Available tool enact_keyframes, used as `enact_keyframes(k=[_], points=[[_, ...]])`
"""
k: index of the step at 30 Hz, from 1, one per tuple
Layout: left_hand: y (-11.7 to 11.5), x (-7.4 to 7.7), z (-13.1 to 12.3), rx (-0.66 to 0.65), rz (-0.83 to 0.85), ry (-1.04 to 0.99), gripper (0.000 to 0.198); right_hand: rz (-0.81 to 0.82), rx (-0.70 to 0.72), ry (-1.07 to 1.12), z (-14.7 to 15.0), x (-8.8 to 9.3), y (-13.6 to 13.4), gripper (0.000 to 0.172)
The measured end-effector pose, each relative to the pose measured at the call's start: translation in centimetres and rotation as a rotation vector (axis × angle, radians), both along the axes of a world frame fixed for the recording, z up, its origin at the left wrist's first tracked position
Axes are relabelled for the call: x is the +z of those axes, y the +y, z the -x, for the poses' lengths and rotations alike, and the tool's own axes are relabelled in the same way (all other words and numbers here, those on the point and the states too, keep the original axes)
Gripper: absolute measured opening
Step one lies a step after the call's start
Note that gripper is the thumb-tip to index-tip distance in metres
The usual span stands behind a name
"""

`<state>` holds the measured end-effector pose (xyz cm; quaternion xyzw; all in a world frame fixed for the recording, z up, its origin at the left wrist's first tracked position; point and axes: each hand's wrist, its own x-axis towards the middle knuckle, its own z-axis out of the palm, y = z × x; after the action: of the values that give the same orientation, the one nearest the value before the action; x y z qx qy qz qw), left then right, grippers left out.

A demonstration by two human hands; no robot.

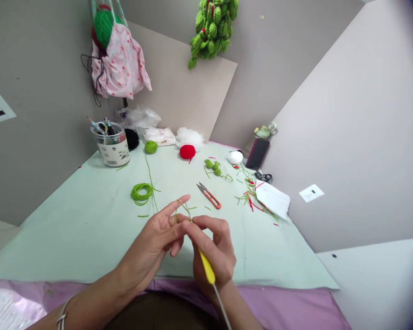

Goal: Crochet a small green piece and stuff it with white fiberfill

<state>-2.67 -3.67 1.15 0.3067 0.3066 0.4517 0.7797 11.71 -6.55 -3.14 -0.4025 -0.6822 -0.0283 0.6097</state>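
Note:
My right hand [213, 247] grips a crochet hook [207, 268] by its yellow handle, the metal shaft slanting down toward me. Green yarn [183, 205] loops over the raised index finger of my left hand [163, 233] and runs to where both hands meet. There my left thumb and fingers pinch the yarn close to the hook's tip; the tip and any stitches are hidden by fingers. Beyond the hands lie thread snips [209, 196] with orange handles. A coil of green yarn [142, 194] rests to the left of them, with a strand leading to a green ball [151, 146].
A red yarn ball [187, 151], white stuffing [190, 137] and a white ball [235, 157] sit toward the back. Small green crocheted pieces [214, 167] and yarn scraps [251, 197] lie right. A pen tub [113, 153] stands left; a phone [258, 153] leans at the right.

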Motion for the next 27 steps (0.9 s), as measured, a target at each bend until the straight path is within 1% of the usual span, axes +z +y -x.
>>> enact_keyframes(k=[3, 5, 7, 11, 14, 16, 18, 21, 23, 25, 27], points=[[-0.1, 0.3, 0.0, -0.027, 0.04, -0.058, 0.083, 0.139, 0.149, 0.241, 0.1, 0.8, 0.0, 0.042], [-0.1, 0.4, 0.0, -0.014, 0.01, -0.047, 0.085, 0.227, 0.235, 0.348, 0.0, 1.6, 0.1, 0.034], [-0.1, 0.4, 0.0, 0.0, -0.023, -0.025, 0.088, 0.283, 0.29, 0.426, -0.3, 2.2, 0.2, 0.026], [-0.1, 0.5, 0.1, 0.008, -0.053, 0.015, 0.092, 0.388, 0.42, 0.609, -0.7, 2.1, 0.4, 0.014], [0.0, 0.5, 0.1, -0.004, -0.065, 0.023, 0.092, 0.474, 0.561, 0.718, -0.9, 2.1, 0.5, 0.011], [0.0, 0.5, 0.1, -0.022, -0.075, 0.019, 0.092, 0.504, 0.616, 0.754, -1.0, 2.2, 0.6, 0.012], [0.1, 0.5, 0.2, -0.036, -0.081, 0.018, 0.092, 0.491, 0.588, 0.734, -1.0, 2.4, 0.6, 0.014], [0.1, 0.3, 0.3, -0.043, -0.08, 0.016, 0.089, 0.447, 0.436, 0.625, -1.0, 2.6, 0.4, 0.008], [0.1, 0.3, 0.5, -0.05, -0.081, 0.015, 0.087, 0.411, 0.371, 0.538, -1.0, 2.7, 0.4, 0.013], [0.1, 0.4, 0.7, -0.056, -0.08, 0.017, 0.086, 0.369, 0.371, 0.497, -1.0, 2.7, 0.5, 0.016], [0.2, 0.4, 0.9, -0.055, -0.078, 0.024, 0.086, 0.353, 0.402, 0.517, -1.1, 2.6, 0.5, 0.019]])
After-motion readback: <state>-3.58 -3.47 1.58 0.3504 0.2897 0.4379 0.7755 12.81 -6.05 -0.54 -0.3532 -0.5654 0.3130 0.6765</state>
